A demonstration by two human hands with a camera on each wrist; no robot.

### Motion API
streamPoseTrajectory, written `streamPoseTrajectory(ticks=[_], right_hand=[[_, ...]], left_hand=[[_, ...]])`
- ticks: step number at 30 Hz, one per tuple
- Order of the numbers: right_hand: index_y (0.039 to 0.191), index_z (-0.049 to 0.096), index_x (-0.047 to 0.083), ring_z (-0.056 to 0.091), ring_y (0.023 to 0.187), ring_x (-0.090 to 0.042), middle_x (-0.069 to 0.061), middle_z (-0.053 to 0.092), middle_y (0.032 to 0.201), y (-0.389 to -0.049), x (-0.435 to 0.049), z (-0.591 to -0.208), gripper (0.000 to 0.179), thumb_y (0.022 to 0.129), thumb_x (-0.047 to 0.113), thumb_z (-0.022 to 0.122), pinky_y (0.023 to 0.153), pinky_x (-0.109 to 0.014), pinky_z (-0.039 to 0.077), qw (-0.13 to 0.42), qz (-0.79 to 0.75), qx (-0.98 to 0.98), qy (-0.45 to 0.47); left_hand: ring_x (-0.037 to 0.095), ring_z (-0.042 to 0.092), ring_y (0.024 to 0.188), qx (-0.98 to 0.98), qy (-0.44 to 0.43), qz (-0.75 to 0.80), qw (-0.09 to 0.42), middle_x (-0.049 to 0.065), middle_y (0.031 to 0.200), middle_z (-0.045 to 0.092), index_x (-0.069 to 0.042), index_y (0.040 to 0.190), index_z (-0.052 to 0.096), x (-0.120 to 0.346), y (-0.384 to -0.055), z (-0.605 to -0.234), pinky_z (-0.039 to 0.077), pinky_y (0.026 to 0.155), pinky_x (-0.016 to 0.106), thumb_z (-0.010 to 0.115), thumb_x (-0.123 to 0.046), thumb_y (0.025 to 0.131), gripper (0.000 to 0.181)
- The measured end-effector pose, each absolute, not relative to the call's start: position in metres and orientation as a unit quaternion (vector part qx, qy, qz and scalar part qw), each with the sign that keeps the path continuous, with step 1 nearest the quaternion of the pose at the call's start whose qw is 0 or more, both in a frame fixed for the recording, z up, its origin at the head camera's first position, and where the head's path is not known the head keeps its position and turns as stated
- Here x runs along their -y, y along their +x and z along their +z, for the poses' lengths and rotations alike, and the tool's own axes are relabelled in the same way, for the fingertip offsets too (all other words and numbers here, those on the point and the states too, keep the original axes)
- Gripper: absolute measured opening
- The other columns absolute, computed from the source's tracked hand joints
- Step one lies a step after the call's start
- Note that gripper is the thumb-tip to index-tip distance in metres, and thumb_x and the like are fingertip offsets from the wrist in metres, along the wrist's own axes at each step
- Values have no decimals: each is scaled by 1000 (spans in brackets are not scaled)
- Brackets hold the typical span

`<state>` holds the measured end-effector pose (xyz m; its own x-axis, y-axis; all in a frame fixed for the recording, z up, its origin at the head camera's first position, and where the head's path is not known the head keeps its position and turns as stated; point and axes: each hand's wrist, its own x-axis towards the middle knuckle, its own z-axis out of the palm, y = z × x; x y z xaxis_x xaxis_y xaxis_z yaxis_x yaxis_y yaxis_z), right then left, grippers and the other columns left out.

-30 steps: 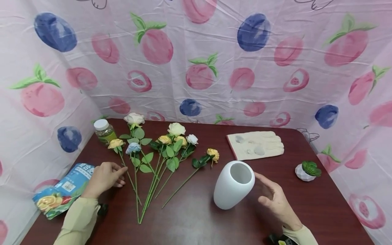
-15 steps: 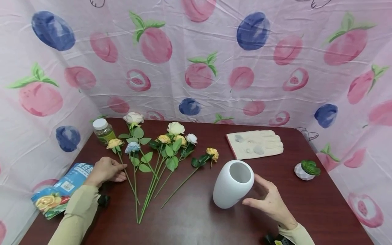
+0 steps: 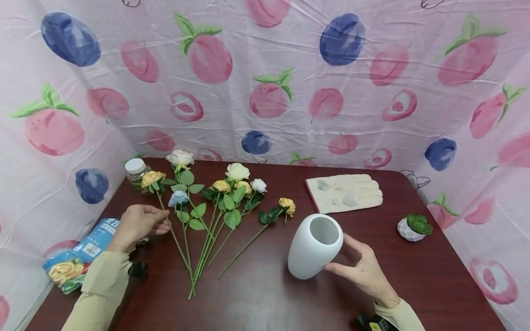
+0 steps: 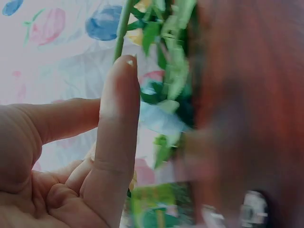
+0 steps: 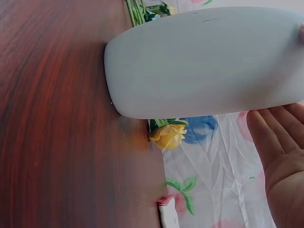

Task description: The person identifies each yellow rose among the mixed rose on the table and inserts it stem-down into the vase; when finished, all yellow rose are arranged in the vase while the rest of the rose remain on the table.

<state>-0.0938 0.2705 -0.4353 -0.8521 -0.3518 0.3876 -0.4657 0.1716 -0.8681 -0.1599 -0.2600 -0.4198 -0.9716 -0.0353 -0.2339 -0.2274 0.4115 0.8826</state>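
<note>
Vase (image 3: 306,257) in R hand (image 3: 366,271), pot (image 3: 407,231) w/ succulent (image 3: 419,224)

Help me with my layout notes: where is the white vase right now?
In the head view, the white vase sits right of centre on the table, between the nearest yellow flower and the person's right hand.

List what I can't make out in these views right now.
Mouth of the vase: right wrist view, cut off by the right edge.
Stem of the yellow rose, where pinched: left wrist view, behind the left hand.
Jar label: head view, partly behind that rose.
Glove: right wrist view, cut by the bottom edge.
</note>
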Motion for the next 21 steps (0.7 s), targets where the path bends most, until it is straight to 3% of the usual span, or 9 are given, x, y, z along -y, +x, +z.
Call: streamPoseTrajectory(ticks=[8, 21], right_hand=[[143, 53, -7, 68, 116, -10, 5, 66, 137, -94, -271, -436, 76, 73, -20, 80, 93, -26, 58, 51, 582, 766, 269], [142, 54, -5, 68, 116, -10, 3, 67, 136, -93, -271, -437, 75, 74, -18, 81, 94, -26, 57, 52, 574, 771, 270]], left_hand=[[13, 76, 71, -840, -30, 538, 62, 13, 87, 78, 17, 119, 62, 240, -176, -397, 64, 75, 40, 64, -21, 103, 42], [19, 77, 72, -829, 36, 554, 68, 18, 87, 78, 12, 112, 67, 176, -206, -367, 64, 71, 35, 68, -21, 101, 35]])
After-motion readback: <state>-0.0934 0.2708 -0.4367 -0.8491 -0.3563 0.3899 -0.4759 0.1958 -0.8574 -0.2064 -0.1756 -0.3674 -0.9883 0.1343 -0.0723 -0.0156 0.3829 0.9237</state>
